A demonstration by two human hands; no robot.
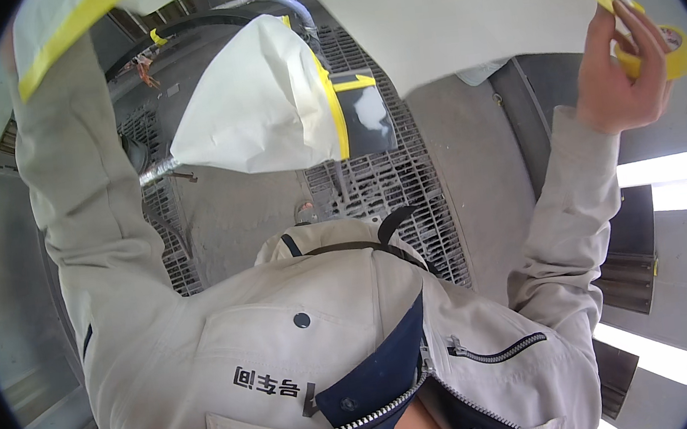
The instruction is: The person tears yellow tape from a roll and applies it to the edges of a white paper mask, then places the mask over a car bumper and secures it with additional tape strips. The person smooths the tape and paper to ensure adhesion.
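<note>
At the far right, the right hand [617, 73] pinches the yellow-edged white masking sheet [455, 7], a yellow tape roll [675, 50] looped on its curled fingers. The left hand is hidden behind the sheet, so its grip cannot be told. Left of centre, white paper [251, 106] wraps a part, taped yellow.

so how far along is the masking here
Done: a part below is already wrapped in white paper with yellow tape along its edge. In hand: a large paper sheet, yellow tape along its edges, held up overhead; the right hand grips its edge and a tape roll. The left hand is hidden. Left: the sheet hangs loose, apparently not yet stuck down.
</note>
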